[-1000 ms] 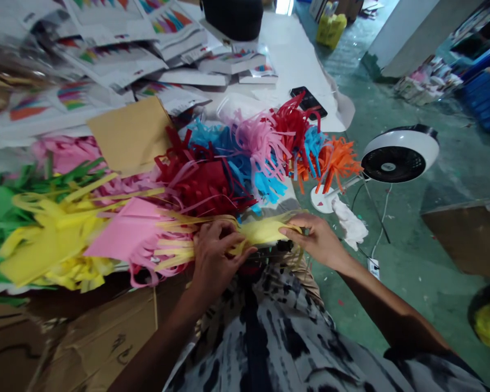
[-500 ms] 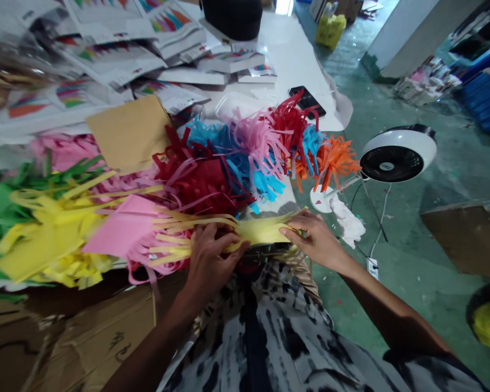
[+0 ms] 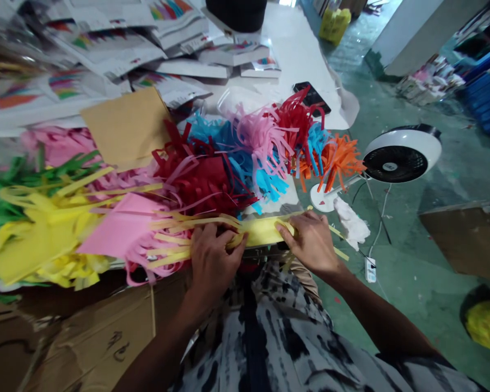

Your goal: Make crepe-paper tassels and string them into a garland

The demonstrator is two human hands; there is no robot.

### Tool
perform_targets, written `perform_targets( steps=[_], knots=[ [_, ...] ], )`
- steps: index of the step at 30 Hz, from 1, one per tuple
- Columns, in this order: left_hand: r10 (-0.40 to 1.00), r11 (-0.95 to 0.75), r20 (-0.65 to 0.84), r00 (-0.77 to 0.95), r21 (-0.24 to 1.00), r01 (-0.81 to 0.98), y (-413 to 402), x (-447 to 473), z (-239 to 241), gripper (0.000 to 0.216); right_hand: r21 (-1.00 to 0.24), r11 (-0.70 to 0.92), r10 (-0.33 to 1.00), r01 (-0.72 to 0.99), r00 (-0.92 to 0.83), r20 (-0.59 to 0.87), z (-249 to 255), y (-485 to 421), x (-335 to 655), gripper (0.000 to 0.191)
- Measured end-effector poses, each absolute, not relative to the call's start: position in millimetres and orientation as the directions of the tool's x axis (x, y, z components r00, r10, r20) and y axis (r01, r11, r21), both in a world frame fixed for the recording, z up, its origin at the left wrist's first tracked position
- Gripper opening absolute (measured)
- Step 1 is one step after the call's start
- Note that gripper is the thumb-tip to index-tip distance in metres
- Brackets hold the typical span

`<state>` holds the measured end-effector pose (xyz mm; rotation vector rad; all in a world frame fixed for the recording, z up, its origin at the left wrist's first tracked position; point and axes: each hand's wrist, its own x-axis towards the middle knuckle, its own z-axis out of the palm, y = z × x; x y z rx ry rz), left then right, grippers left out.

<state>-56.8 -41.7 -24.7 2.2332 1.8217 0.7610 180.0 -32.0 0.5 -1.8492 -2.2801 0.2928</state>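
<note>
A yellow paper tassel (image 3: 262, 231) stretches between my two hands at the table's front edge, its cut strips fanning out at both ends. My left hand (image 3: 217, 249) is closed on its left part, thumb and fingers pinching the paper. On the right part, my right hand (image 3: 311, 239) grips it with the thumb on top. Left of my left hand lie a pink paper tassel (image 3: 113, 226) and a yellow tassel pile (image 3: 44, 228). Behind my hands are dark red tassels (image 3: 204, 179), blue ones (image 3: 271, 185) and a light pink one (image 3: 259, 133).
Printed white packets (image 3: 102, 51) are heaped at the back left, near a black rounded object (image 3: 239, 13). A phone (image 3: 311, 98) lies on the white table cover. Right of the table stands a white fan (image 3: 402, 154). A brown cardboard sheet (image 3: 126, 128) rests on the tassels.
My right hand has shifted slightly and turned over the yellow tassel, its thumb now further onto the paper. Yellow strips now stick out beyond that hand. My left hand stays in place.
</note>
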Motion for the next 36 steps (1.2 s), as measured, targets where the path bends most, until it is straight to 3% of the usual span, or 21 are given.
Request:
perform_targets(
  steps=[3,8,14,19,22,25,28,33,36],
  knots=[
    [0.949,-0.213,0.3,0.101,0.372,0.903,-41.9,-53.6,-25.7,0.035,-0.254,0.202,0.979,0.946,-0.2,0.035,-1.1,-31.0,179.0,0.044],
    [0.95,-0.163,0.306,0.054,0.34,0.926,-44.7,-50.0,-27.5,0.029,-0.199,0.194,0.981,0.96,-0.191,0.037,-4.8,-29.2,179.3,0.043],
    [0.93,-0.15,0.361,0.064,0.216,0.965,-43.9,-52.9,-27.8,0.024,-0.168,0.204,0.979,0.964,-0.198,0.055,-5.4,-29.3,176.7,0.043],
    [0.907,-0.142,0.422,0.001,0.303,0.942,-51.3,-66.8,-16.8,0.014,-0.154,0.206,0.978,0.966,-0.2,0.053,-3.1,-29.1,175.5,0.044],
    [0.824,-0.205,0.565,-0.035,0.356,0.912,-68.3,-66.6,-1.1,0.014,-0.158,0.203,0.979,0.966,-0.197,0.054,-1.9,-29.7,175.2,0.044],
    [0.741,-0.465,0.649,0.171,0.312,0.829,-83.3,-50.8,6.9,0.023,-0.154,0.201,0.979,0.967,-0.193,0.062,-2.6,-30.8,172.7,0.045],
    [0.702,-0.664,0.535,0.47,0.253,0.704,-83.4,-29.1,-3.8,0.039,-0.148,0.197,0.979,0.969,-0.187,0.075,-5.2,-31.2,170.6,0.046],
    [0.707,-0.698,0.386,0.592,0.247,0.672,-68.4,-19.2,-34.0,0.057,-0.209,0.131,0.99,0.969,-0.118,0.072,4.1,-32.8,191.9,0.029],
    [0.709,-0.699,0.374,0.598,0.264,0.664,-66.4,-24.2,-38.5,0.056,-0.231,0.06,0.978,0.971,-0.011,0.208,20.3,-42.5,212.6,0.028]
  ],
)
